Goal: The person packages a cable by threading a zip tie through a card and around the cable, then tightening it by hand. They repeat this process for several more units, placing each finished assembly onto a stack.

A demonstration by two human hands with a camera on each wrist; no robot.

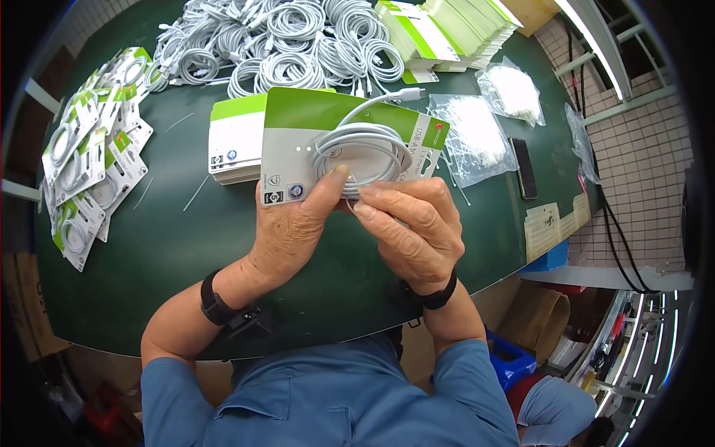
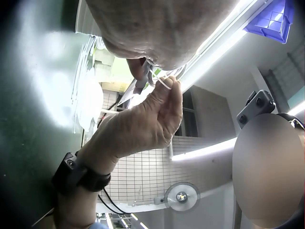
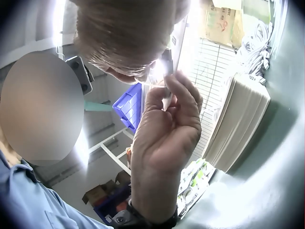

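Observation:
In the head view my left hand (image 1: 287, 235) holds up a green-and-white packaging card (image 1: 290, 127), its thumb pressing a coiled white USB cable (image 1: 322, 155) against the card's front. One cable plug (image 1: 408, 94) sticks out past the card's top edge. My right hand (image 1: 421, 227) is at the coil's lower edge, its thumb and fingertips pinched together. Between those fingertips, a thin white cable tie (image 2: 161, 81) shows in the left wrist view. My left fingers are hidden behind the card.
Behind the hands stands a stack of cards (image 1: 234, 141). Coiled cables (image 1: 290, 45) are heaped at the back, beside more stacked cards (image 1: 469, 33). Packed cards (image 1: 93, 160) pile up at left. Bags of cable ties (image 1: 477, 141) and a phone (image 1: 524, 170) lie at right.

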